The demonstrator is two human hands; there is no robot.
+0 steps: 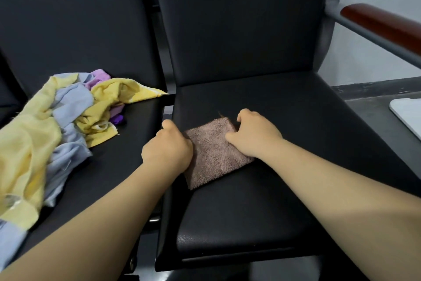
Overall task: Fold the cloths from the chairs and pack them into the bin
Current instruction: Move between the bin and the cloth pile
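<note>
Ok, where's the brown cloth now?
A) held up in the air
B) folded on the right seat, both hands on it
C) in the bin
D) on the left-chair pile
B: the brown cloth lies folded on the right seat, with the left hand and right hand at its edges.

Two bare forearms, reaching in from the near side of the brown cloth and converging on it. Left hand: at the cloth's left edge, back upward, fingers curled down round that edge, thumb raised toward the cloth's far side. Right hand: over the cloth's far right corner, thumb laid on the cloth's top, fingers curled over its right edge. Wrists roughly straight; hands apart, the cloth's middle between them.
</note>
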